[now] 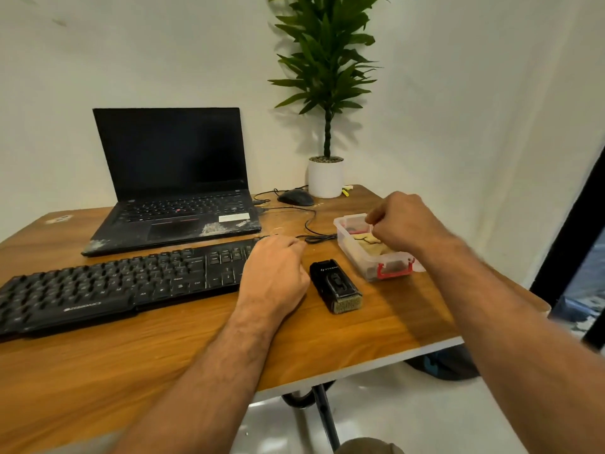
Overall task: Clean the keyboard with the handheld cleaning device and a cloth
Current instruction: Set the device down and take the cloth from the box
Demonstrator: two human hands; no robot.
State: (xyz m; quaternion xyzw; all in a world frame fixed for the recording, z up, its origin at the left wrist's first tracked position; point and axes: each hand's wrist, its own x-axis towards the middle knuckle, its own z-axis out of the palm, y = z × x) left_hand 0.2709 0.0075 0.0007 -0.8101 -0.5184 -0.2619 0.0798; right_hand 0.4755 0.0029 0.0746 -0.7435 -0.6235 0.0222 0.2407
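Cloth: a pale yellowish, crumpled fabric cloth (371,241) lies inside the clear plastic storage box with red latches (393,268), at the right of the table, directly beneath the right hand.
Right hand: the right hand (404,221) hangs over the open box with its fingers curled downward at the cloth; whether they already pinch the fabric cannot be told.
Cleaning device: the black, block-shaped handheld cleaning device with a tan bristle strip (335,286) lies flat on the table between keyboard and box, untouched. Its long axis runs roughly away from the person, bristle end nearest the table's front edge.
Left hand: the left hand (273,271) rests knuckles-up on the right end of the keyboard, fingers curled under; a grip cannot be confirmed. It is the hand nearer the device, which lies just beside it to the right.
Keyboard: the black full-size wired keyboard (114,283) lies across the wooden table (376,326), long axis left to right, its cable trailing toward the box.
Surroundings: an open black laptop (173,181), dusty on the palm rest, stands behind the keyboard; a black mouse (295,197) and a potted green plant in a white pot (325,176) stand beyond.
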